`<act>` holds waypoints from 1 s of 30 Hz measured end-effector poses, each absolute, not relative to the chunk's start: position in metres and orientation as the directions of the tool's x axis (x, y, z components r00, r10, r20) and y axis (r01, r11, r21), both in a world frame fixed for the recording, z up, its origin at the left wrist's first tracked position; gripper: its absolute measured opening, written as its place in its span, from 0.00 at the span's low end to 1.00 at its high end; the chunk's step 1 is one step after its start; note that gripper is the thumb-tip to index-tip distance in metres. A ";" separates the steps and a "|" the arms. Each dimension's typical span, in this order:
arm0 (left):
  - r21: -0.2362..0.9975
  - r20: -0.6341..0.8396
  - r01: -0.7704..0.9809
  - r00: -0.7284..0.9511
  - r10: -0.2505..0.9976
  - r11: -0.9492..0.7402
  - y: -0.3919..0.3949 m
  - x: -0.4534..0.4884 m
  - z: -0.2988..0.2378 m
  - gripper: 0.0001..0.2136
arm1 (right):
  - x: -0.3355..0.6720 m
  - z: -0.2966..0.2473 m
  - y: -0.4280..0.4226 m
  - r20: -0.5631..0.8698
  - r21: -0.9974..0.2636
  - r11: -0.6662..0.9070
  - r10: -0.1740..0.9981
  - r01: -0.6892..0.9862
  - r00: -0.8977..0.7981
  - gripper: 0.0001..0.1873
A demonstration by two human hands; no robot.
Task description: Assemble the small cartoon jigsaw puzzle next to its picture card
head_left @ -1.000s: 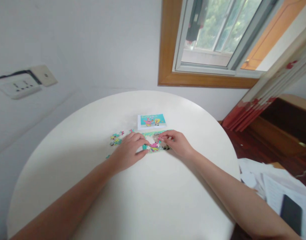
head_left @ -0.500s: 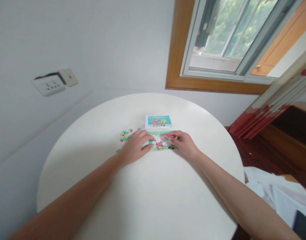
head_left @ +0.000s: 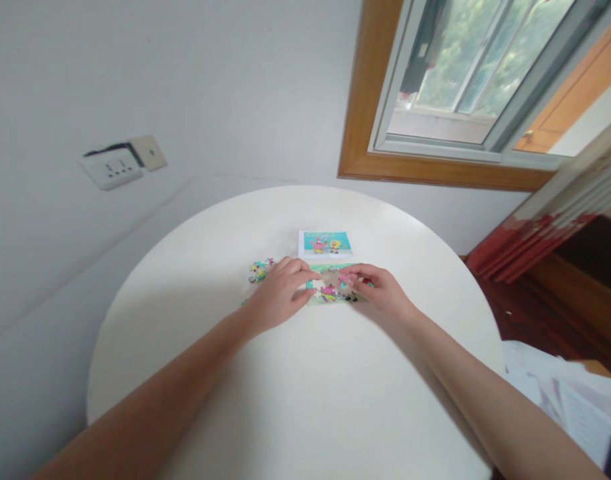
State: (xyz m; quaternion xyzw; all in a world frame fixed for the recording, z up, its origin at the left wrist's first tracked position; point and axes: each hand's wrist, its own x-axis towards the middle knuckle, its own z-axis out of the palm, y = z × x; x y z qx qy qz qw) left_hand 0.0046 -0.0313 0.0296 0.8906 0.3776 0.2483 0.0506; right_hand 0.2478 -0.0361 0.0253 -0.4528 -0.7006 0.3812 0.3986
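The right hand [head_left: 378,288] pinches a pink piece [head_left: 344,281] over the part-filled puzzle [head_left: 328,293], which lies on the white table [head_left: 315,393] near the picture card [head_left: 326,245], while the left hand [head_left: 284,290], thumb and fingers parted, is at its left end

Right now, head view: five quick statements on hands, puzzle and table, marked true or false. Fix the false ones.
1. The right hand holds a pink puzzle piece over the puzzle. True.
2. The puzzle is fully filled in. False: a gap shows in its middle.
3. The left hand is at the left end of the puzzle, with loose pieces farther left. True.
4. A picture card lies on the white table. True.
5. The picture card is nearer the person than the puzzle. False: it lies beyond the puzzle, toward the table's far edge.
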 end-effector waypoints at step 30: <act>0.290 0.313 0.712 0.561 0.766 -0.640 -0.031 -0.008 0.032 0.07 | 0.217 0.034 -0.020 0.007 -0.933 0.144 0.923 0.329 -0.384 0.16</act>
